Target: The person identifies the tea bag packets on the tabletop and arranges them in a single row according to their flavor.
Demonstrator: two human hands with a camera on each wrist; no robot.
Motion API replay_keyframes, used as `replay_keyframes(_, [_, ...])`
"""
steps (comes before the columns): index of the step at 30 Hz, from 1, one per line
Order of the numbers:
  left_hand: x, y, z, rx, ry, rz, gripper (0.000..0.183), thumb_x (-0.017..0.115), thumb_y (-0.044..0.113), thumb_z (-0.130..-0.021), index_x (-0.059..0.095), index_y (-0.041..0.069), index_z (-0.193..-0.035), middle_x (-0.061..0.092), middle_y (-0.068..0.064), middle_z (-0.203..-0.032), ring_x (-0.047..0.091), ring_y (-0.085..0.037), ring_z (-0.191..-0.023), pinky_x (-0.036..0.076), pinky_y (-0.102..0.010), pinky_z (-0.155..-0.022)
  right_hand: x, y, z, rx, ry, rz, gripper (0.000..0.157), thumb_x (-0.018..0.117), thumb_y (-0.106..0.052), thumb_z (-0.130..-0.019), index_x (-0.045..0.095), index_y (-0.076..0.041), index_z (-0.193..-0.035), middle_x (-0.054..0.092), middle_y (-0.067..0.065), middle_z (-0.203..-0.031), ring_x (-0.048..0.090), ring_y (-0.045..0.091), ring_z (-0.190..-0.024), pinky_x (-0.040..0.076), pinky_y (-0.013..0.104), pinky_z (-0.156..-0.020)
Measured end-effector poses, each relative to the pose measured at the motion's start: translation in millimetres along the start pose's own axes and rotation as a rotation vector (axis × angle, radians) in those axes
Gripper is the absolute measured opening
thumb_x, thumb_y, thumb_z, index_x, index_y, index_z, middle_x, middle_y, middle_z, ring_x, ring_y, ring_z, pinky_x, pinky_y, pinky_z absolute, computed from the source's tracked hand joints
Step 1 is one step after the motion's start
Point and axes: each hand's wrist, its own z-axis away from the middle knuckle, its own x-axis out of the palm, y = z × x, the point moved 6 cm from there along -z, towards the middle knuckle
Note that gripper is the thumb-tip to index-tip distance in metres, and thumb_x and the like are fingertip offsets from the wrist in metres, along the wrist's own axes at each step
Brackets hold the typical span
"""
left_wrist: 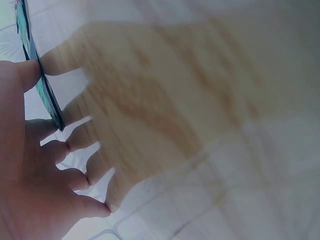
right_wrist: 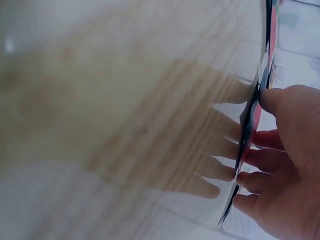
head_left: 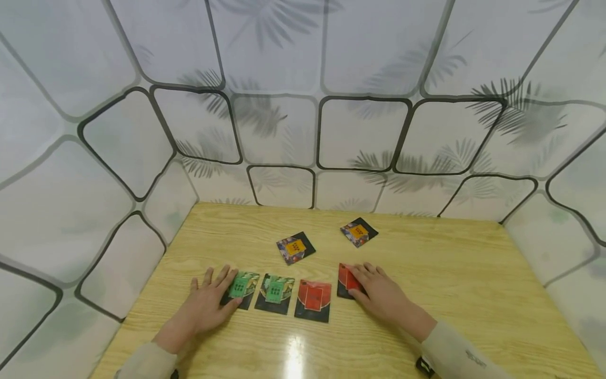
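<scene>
Side by side on the table lie two green-and-black cards, a left one (head_left: 242, 288) and a second one (head_left: 274, 295), then two red-and-black cards, a middle one (head_left: 313, 301) and a right one (head_left: 346, 281). My left hand (head_left: 204, 305) lies with fingers spread, its thumb and index finger touching the leftmost green card, partly covering it. On the rightmost red card rest the straight fingers of my right hand (head_left: 385, 296), the thumb at its lower side. In the right wrist view that card's edge (right_wrist: 245, 135) runs under the fingertips.
Two dark cards with orange labels, one left (head_left: 295, 247) and one right (head_left: 359, 232), lie farther back on the glossy wooden table (head_left: 450, 273). Patterned white walls (head_left: 360, 137) enclose the table at the back and both sides.
</scene>
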Motion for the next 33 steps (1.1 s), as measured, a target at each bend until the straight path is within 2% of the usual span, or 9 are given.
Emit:
replay_keyframes(9, [0.2, -0.6, 0.9, 0.003, 0.008, -0.001, 0.075, 0.055, 0.052, -0.106, 0.037, 0.008, -0.164, 0.033, -0.022, -0.17, 0.024, -0.064, -0.151, 0.02, -0.09, -0.108, 0.3, -4, 14, 0.022, -0.03, -0.018, 0.064, 0.06, -0.04, -0.108, 0.046, -0.005, -0.159, 0.052, 0.024, -0.158, 0.043, 0.047, -0.15, 0.032, 0.063, -0.124])
replay_keyframes(33, [-0.3, -0.7, -0.5, 0.03, 0.04, -0.014, 0.074, 0.056, 0.05, -0.106, 0.038, 0.007, -0.163, 0.035, -0.024, -0.168, 0.027, -0.066, -0.149, 0.023, -0.091, -0.106, 9.7, -15, 34, 0.044, -0.041, -0.009, 0.065, 0.06, -0.044, -0.107, 0.048, -0.006, -0.158, 0.05, 0.023, -0.16, 0.043, 0.044, -0.152, 0.032, 0.06, -0.125])
